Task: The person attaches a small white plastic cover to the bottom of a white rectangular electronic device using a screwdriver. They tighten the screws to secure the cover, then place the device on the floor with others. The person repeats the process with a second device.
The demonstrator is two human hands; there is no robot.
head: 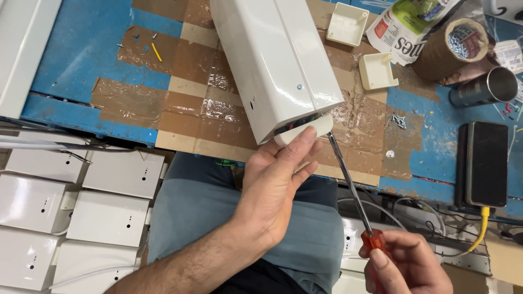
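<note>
White metal covers (109, 212) are stacked at eight o'clock, off the bench. The left hand (272, 190) wraps loosely under the near end of the long white housing (278, 60), thumb on its end cap, steadying it over the bench's (71, 60) edge. At five o'clock the right hand (406, 267) grips a red-handled screwdriver (351, 185), tip up at that end. Bare bench lies at ten o'clock.
</note>
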